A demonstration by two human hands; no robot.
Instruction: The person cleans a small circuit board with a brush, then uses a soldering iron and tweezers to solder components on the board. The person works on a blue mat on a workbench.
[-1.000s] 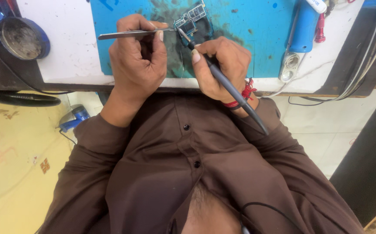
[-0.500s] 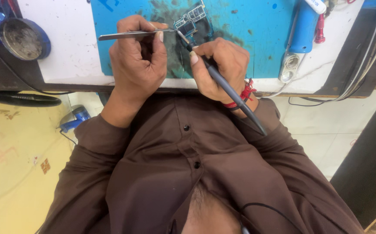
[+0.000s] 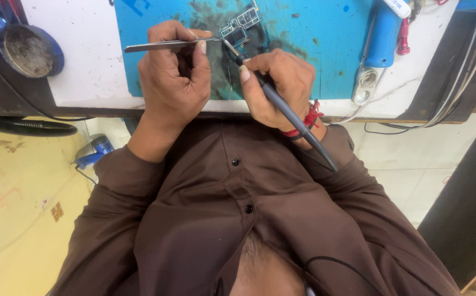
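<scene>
My left hand (image 3: 175, 82) grips metal tweezers (image 3: 161, 45) that lie level, their tips pointing right at a small circuit board (image 3: 241, 27). My right hand (image 3: 279, 82) holds a dark pen-shaped tool (image 3: 293, 118) like a pencil, and its tip touches the board beside the tweezer tips. The board lies on a stained blue mat (image 3: 315, 33) on the white bench. A red thread (image 3: 309, 118) is tied round my right wrist. Both hands rest at the bench's near edge.
A blue handheld tool (image 3: 383, 33) with a round white end lies on the mat's right side. A round dirty tin (image 3: 27, 50) stands at the bench's left. A black hose (image 3: 24, 127) runs under the bench, cables (image 3: 457, 71) hang at the right, and a blue object (image 3: 95, 151) lies on the floor.
</scene>
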